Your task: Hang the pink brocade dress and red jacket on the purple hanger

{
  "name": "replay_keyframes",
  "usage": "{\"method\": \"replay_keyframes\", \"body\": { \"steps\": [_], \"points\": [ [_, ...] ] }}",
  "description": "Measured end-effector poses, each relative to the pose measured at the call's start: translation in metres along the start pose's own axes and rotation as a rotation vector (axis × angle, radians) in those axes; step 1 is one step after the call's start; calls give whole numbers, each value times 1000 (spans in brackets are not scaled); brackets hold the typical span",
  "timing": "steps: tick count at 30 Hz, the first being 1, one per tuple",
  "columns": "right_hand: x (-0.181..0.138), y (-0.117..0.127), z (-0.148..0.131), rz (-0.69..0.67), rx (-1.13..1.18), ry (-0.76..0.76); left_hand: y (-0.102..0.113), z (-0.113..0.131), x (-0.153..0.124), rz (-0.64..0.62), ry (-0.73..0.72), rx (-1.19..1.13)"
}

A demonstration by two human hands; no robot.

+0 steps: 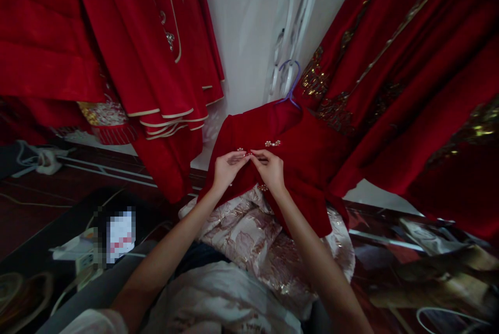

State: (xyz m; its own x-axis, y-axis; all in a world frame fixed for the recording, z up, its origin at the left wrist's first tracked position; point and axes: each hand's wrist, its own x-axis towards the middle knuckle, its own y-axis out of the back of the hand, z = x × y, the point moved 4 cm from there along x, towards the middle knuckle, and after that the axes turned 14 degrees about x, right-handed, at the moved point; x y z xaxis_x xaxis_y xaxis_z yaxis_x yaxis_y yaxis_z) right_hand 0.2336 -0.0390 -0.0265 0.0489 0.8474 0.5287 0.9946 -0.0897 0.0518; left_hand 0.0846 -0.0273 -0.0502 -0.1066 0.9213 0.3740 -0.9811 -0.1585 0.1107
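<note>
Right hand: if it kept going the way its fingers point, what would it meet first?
The right hand points left toward the left hand; their fingertips already look to meet on the red garment, so the left hand's fingers come first.

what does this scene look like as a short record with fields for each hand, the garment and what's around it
left hand: left hand pinches the front of the red fabric garment at a small pearl-like clasp
right hand: right hand pinches the same spot, fingertips meeting the left
garment: on a pale purple hanger, a second pearl clasp just above the hands
beneath: cream and gold brocade cloth
surroundings: red robes with cream trim at left, red robes with gold embroidery at right
</note>
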Motion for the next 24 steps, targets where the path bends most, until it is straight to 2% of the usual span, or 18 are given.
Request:
{"method": "replay_keyframes", "body": {
  "steps": [10, 13, 17, 21, 24],
  "points": [
    [-3, -6, -1, -35, -201, 94, 2, -8, 11, -16, -12, 57],
    [-4, -8, 0, -23, -218, 95, 3, -9, 14, -63, -27, 71],
    [-4, -10, -3, -34, -293, 113, 7, -7, 20, -157, -124, 155],
    [-9, -1, -12, -63, -499, 112, 20, 3, 19, -248, -211, 333],
    [-21, 19, -20, -113, -500, 65, 38, 8, 11, -313, -233, 432]
  ]
}}
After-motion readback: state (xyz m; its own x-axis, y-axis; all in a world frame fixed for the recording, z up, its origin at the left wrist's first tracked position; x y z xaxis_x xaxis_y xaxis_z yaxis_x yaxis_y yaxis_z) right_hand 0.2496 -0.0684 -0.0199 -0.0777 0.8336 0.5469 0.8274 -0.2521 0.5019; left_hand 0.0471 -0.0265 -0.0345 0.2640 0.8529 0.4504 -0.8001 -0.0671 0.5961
